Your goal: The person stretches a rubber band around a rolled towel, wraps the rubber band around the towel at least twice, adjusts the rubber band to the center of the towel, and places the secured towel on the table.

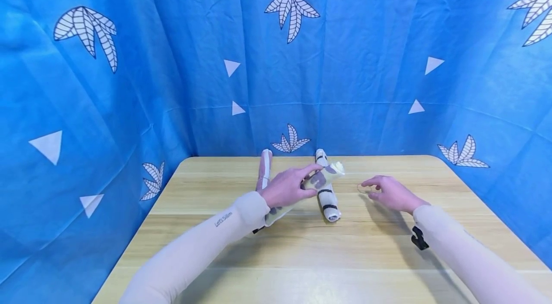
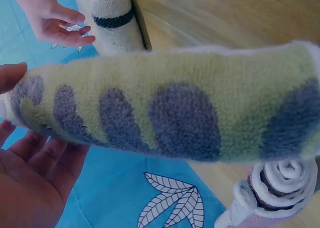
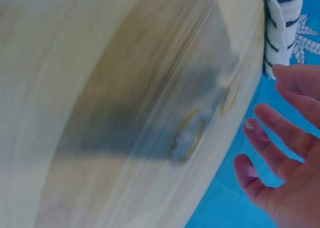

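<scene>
My left hand [image 1: 286, 188] grips a rolled towel [image 1: 320, 179], pale yellow-green with purple-grey patches. In the left wrist view, the towel roll [image 2: 185, 120] stretches across the picture, thumb above and fingers below its far end. It slants in the air above the table, its lower end partly behind my wrist. My right hand [image 1: 390, 193] hovers over the table's right side, fingers apart and loosely bent, holding nothing. Below it, in the right wrist view, two thin yellowish bands, a nearer one [image 3: 201, 131] and a farther one [image 3: 224, 107], lie on the wood.
A white towel roll with black stripes [image 1: 329, 207] lies behind the held roll. A pink and white roll [image 1: 264, 170] lies left of it, partly hidden by my left hand. The wooden table [image 1: 327, 265] ends at a blue patterned curtain [image 1: 366, 55].
</scene>
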`<action>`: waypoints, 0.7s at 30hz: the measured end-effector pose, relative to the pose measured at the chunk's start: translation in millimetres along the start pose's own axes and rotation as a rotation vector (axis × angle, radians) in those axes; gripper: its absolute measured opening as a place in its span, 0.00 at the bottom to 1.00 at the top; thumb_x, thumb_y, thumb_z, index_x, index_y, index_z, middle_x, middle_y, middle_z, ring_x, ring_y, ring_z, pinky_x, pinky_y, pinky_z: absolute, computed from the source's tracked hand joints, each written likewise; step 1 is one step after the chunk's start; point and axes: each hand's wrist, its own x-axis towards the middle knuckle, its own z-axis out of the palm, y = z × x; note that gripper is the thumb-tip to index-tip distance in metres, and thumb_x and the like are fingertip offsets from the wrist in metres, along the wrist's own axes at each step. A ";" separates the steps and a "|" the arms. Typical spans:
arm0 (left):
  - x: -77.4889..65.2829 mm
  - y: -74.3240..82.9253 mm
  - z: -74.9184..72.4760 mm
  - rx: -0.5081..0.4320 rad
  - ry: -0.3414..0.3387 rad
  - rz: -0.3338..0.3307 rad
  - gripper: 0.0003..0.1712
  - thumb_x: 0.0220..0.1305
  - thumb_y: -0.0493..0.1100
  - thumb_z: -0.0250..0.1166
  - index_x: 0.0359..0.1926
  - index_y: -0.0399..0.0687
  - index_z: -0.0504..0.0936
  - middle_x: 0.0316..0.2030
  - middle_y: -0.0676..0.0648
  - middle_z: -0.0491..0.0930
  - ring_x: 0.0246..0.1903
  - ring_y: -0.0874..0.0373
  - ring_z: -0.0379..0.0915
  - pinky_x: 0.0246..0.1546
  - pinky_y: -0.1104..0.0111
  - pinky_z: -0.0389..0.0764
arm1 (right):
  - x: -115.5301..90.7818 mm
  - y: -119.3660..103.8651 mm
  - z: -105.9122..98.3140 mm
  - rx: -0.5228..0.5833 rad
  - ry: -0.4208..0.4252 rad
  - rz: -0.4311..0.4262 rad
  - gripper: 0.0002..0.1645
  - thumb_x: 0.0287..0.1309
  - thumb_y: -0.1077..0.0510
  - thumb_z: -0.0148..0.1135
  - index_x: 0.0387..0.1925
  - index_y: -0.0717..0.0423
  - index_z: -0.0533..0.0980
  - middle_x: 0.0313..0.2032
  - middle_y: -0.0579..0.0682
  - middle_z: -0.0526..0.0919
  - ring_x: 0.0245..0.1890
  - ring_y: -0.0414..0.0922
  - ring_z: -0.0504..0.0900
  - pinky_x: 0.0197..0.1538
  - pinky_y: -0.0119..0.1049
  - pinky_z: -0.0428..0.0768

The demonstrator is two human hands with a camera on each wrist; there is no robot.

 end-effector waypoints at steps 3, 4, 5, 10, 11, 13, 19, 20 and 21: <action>-2.8 1.9 1.4 0.013 -0.020 0.006 0.37 0.66 0.55 0.66 0.73 0.75 0.62 0.38 0.56 0.79 0.28 0.62 0.73 0.24 0.69 0.73 | 4.2 3.8 0.4 -0.013 -0.016 0.001 0.21 0.60 0.64 0.65 0.55 0.62 0.80 0.52 0.63 0.83 0.45 0.57 0.82 0.49 0.55 0.81; -3.7 2.3 1.9 0.018 -0.028 0.009 0.37 0.67 0.55 0.66 0.73 0.75 0.62 0.35 0.56 0.78 0.26 0.62 0.72 0.23 0.69 0.72 | 5.7 4.8 0.9 -0.017 -0.017 0.004 0.21 0.60 0.64 0.66 0.55 0.62 0.80 0.52 0.63 0.84 0.45 0.57 0.83 0.49 0.55 0.81; -4.7 3.0 2.2 0.027 -0.035 0.008 0.37 0.67 0.56 0.66 0.74 0.75 0.61 0.32 0.55 0.77 0.25 0.62 0.71 0.22 0.69 0.72 | 7.7 5.8 1.5 -0.022 -0.020 0.002 0.20 0.60 0.64 0.66 0.54 0.62 0.81 0.51 0.62 0.84 0.45 0.57 0.83 0.50 0.55 0.81; -7.9 5.4 4.4 0.070 -0.054 0.026 0.38 0.66 0.56 0.67 0.73 0.76 0.62 0.28 0.56 0.74 0.22 0.62 0.68 0.20 0.69 0.69 | 20.0 7.4 5.0 -0.054 -0.041 0.014 0.17 0.60 0.63 0.66 0.51 0.62 0.83 0.50 0.61 0.86 0.51 0.62 0.83 0.57 0.59 0.77; -8.5 6.1 4.9 0.079 -0.058 0.027 0.38 0.66 0.56 0.67 0.73 0.76 0.62 0.30 0.57 0.76 0.24 0.63 0.69 0.21 0.70 0.69 | 22.5 7.4 5.7 -0.061 -0.050 0.015 0.16 0.59 0.63 0.67 0.50 0.62 0.84 0.49 0.61 0.86 0.51 0.62 0.83 0.58 0.59 0.77; -9.5 7.3 6.3 0.089 -0.068 0.034 0.38 0.66 0.55 0.68 0.73 0.76 0.63 0.35 0.57 0.79 0.27 0.63 0.71 0.22 0.70 0.71 | 26.3 7.6 6.9 -0.072 -0.070 0.030 0.15 0.58 0.62 0.68 0.48 0.61 0.84 0.48 0.60 0.87 0.52 0.62 0.83 0.59 0.60 0.76; -12.6 10.1 8.9 0.106 -0.085 0.008 0.38 0.65 0.55 0.69 0.72 0.76 0.63 0.46 0.56 0.82 0.37 0.64 0.75 0.31 0.71 0.74 | 37.1 10.7 11.9 -0.150 -0.104 0.070 0.10 0.56 0.61 0.70 0.41 0.57 0.87 0.42 0.56 0.89 0.47 0.58 0.85 0.55 0.59 0.78; -13.0 10.0 9.2 0.110 -0.083 0.007 0.38 0.65 0.55 0.69 0.72 0.77 0.63 0.46 0.57 0.81 0.37 0.64 0.74 0.31 0.71 0.74 | 38.9 11.1 12.5 -0.167 -0.102 0.074 0.09 0.56 0.61 0.70 0.40 0.56 0.87 0.41 0.55 0.89 0.46 0.58 0.85 0.54 0.59 0.79; -13.5 10.0 9.2 0.113 -0.081 0.007 0.38 0.65 0.55 0.69 0.72 0.77 0.63 0.45 0.57 0.81 0.37 0.64 0.74 0.31 0.71 0.74 | 40.8 11.5 13.3 -0.185 -0.098 0.080 0.07 0.56 0.60 0.70 0.38 0.54 0.87 0.40 0.54 0.89 0.45 0.56 0.86 0.53 0.57 0.80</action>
